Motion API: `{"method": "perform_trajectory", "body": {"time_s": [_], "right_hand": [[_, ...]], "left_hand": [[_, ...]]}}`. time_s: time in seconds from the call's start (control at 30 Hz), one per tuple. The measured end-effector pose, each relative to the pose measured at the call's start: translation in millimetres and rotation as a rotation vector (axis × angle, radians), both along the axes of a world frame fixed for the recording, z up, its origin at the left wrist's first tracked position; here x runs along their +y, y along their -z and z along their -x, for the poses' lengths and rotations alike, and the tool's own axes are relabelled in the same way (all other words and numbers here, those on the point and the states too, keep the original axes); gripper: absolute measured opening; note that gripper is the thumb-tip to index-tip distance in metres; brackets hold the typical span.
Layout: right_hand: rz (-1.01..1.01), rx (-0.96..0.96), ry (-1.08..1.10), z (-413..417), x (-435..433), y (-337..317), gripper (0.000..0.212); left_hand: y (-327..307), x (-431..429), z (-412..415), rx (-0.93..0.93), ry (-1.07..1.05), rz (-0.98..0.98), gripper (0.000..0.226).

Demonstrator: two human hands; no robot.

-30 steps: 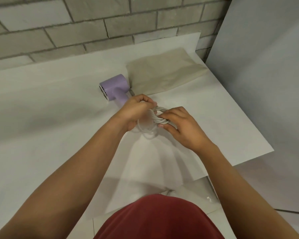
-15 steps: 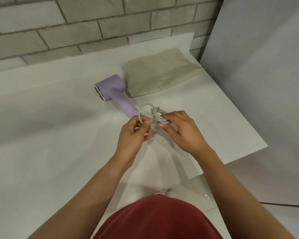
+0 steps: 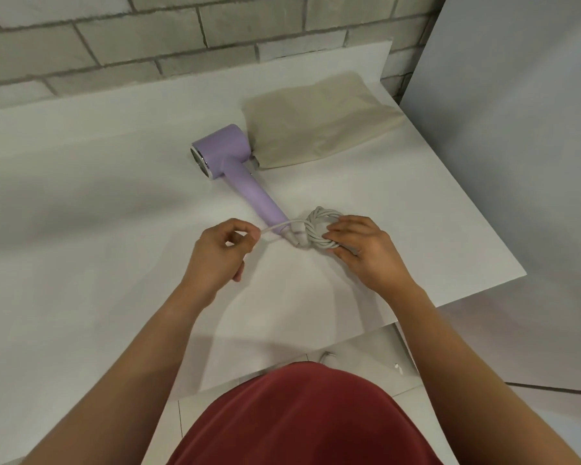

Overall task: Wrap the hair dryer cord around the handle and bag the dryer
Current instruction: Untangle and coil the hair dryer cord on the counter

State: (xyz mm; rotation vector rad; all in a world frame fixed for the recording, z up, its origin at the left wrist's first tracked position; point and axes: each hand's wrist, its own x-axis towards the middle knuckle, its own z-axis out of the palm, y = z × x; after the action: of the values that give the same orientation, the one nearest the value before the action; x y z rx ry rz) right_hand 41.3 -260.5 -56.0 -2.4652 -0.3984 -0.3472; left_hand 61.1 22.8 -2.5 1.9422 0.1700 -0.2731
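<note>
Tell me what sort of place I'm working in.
Likely a makeshift indoor workstation rather than a furnished room: a white-covered table set against a bare grey brick wall, with a plain grey panel closing off the right side.

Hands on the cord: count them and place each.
2. The left hand pinches a cord strand left of the dryer handle; the right hand holds the coiled bundle just right of it.

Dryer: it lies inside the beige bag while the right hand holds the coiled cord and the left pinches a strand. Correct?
No. The head view shows the dryer outside the bag, on the table beside it. The rest holds: the right hand holds the coiled cord and the left hand pinches a strand.
</note>
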Motion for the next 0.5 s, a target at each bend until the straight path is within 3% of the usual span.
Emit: {"method": "perform_trajectory", "body": {"time_s": [0.07,0.23,0.3,0.4,0.5], "right_hand": [[0.051,0.060,-0.014,0.4,-3.4,3.6,0.028],[0.063,0.416,-0.103,6.3,-8.9,-7.7,0.051],[0.020,0.417,-0.081,8.0,-8.7,-14.2,0.050],[0.009,0.296,-0.030,8.1,-1.9,-19.6,0.033],[-0.002,0.262,0.025,7.7,12.7,-26.3,0.038]], "left_hand": [[4.3,7.4,3.3,0.039,0.061,-0.058,0.011],[18.5,11.7,9.7,0.095,0.116,-0.104,0.006],[22.7,11.7,11.7,0.085,0.112,-0.091,0.017],[28.0,10.5,15.5,0.053,0.006,-0.023,0.030],[27.6,5.6,18.6,0.022,-0.109,0.067,0.029]]}}
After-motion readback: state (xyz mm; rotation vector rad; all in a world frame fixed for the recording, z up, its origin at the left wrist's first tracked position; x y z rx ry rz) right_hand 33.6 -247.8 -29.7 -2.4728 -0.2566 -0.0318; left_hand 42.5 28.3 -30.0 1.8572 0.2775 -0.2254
